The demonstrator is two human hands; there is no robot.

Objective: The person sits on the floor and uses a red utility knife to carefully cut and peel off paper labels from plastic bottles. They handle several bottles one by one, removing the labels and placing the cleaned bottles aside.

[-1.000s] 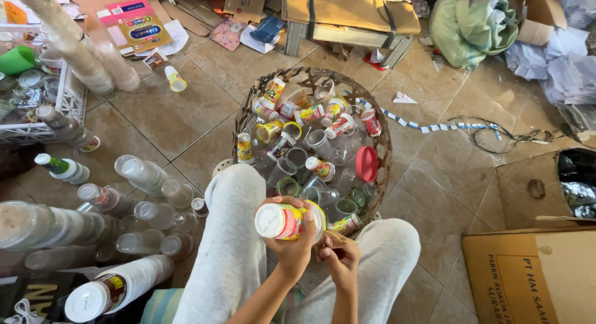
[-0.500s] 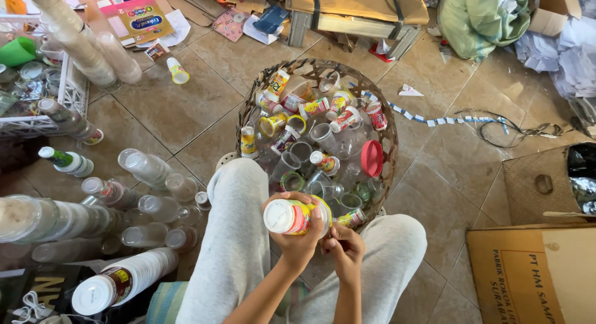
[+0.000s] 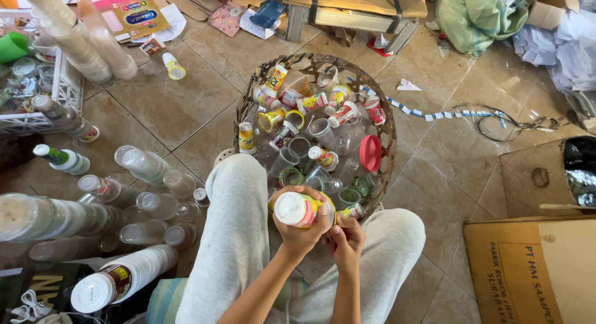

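Observation:
My left hand [image 3: 302,235] grips a small plastic cup [image 3: 297,209] with a yellow label and a white foil top, held over my lap. My right hand [image 3: 345,235] is beside it, fingers pinched at the cup's lower edge. Just beyond the hands stands a round woven basket [image 3: 386,128] filled with several used plastic cups, some labelled yellow and red, and a red lid [image 3: 370,152]. My knees in grey trousers [image 3: 233,224] flank the basket's near side.
Stacks of nested clear cups [image 3: 146,165] lie on the tiled floor at left, next to a white crate [image 3: 62,91]. Flattened cardboard [image 3: 360,4] and paper litter lie at the back. A cardboard box [image 3: 534,268] sits at lower right. A loose cup [image 3: 174,66] lies alone.
The hands have stayed over the lap with the cup. The cup has turned slightly in my left hand while my right fingers work at its edge. The view has shifted a little.

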